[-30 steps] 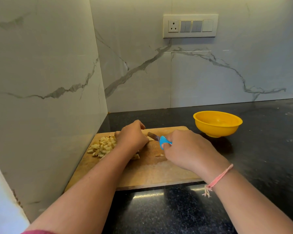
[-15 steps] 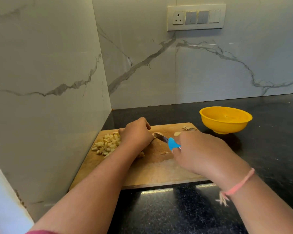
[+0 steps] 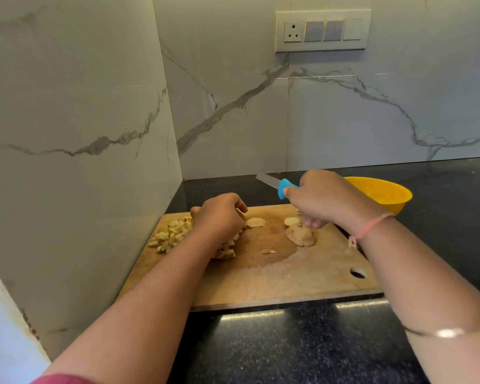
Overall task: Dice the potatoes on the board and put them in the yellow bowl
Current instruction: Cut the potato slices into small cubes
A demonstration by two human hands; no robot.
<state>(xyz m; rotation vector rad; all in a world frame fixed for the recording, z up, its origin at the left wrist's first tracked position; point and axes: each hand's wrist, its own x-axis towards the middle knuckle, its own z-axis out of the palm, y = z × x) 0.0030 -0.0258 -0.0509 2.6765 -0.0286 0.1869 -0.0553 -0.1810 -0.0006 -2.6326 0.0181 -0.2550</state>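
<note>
Kitchen corner, marble walls at left and back. Cutting board [image 3: 288,278]: wooden, lying on the black counter [image 3: 288,350] against the left wall, with a hanging hole near its right edge. Diced potato [image 3: 172,235]: a pale heap on the board's far left part, with a few more cubes just under the left wrist. Left hand [image 3: 219,217]: knuckles up, fingers curled, resting at the right side of the heap; whether it pinches a piece cannot be told. Potato slices: one [image 3: 256,222] just beside the left hand's fingers, another [image 3: 291,221] further right, both flat on the board. Potato chunk [image 3: 301,235]: uncut, skin up, on the board under the right hand. Knife [image 3: 277,185]: blue handle, blade raised above the board and pointing left. Right hand [image 3: 324,198]: wrapped round the knife handle, lower fingers down at the chunk; pink thread on the wrist. Yellow bowl [image 3: 385,194]: on the counter behind the board's right end, partly hidden by the right hand. Switch plate [image 3: 322,30]: on the back wall above.
</note>
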